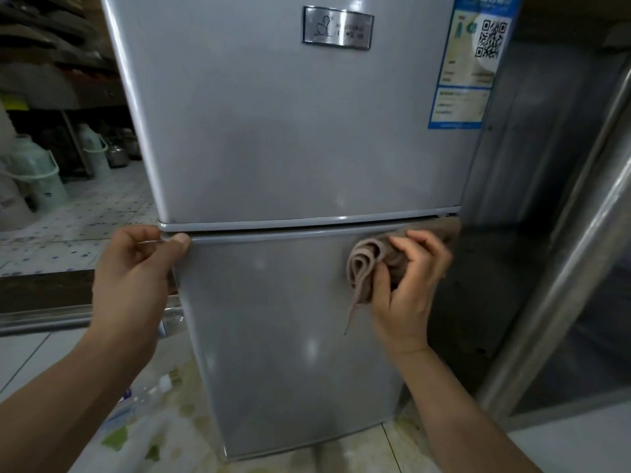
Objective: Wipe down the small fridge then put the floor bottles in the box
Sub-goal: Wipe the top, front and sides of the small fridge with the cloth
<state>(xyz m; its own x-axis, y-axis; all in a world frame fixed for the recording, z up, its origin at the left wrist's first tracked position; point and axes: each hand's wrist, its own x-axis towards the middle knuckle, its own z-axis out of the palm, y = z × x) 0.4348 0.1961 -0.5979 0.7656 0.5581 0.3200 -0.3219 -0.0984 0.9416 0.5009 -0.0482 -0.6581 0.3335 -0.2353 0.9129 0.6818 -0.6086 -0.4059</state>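
Right hand [408,285] grips a bunched brown cloth [367,268] pressed on the small grey fridge [290,148], top right of its lower door just under the door seam. Left hand [136,264] clamps the lower door's top left corner, thumb on front. Clear bottles [143,397] lie on the floor near left of the fridge.

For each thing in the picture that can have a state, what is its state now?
Upper fridge door: closed.
Lower fridge door: closed.
Cloth: bunched and folded, pressed against the lower door near its top edge.
Right hand: grips the cloth.
Left hand: holds the lower door's top left corner.
Plastic bottle: lying on the floor, cap on.
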